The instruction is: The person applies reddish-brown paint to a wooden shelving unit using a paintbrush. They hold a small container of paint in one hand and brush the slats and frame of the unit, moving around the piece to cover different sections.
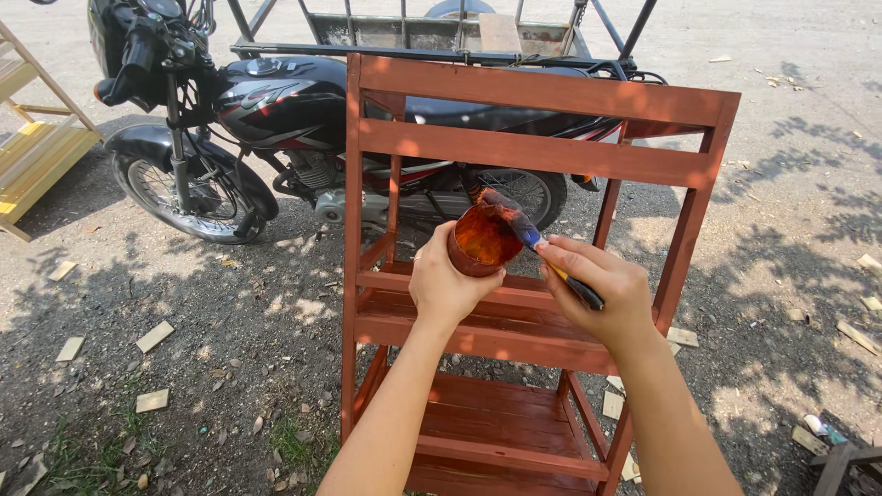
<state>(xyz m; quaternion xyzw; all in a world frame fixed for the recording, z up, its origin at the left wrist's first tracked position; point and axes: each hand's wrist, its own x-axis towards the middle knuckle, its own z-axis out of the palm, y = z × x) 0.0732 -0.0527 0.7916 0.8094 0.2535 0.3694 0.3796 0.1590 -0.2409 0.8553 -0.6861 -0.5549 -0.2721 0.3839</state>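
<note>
My left hand (446,287) grips a small round cup (482,242) stained with reddish-brown paint, tilted so its mouth faces me. My right hand (597,289) holds a paintbrush (533,241) by its dark handle, and the bristle end rests at the cup's rim. Both hands hover in front of a reddish-brown wooden shelf rack (537,156) with slatted shelves, standing upright on gravel ground.
A black motorcycle (276,110) with a metal trailer frame (423,32) is parked right behind the rack. An unpainted yellow wooden rack (37,152) stands at far left. Wood offcuts (153,335) lie scattered on the gravel. A dark wooden piece (841,459) sits at bottom right.
</note>
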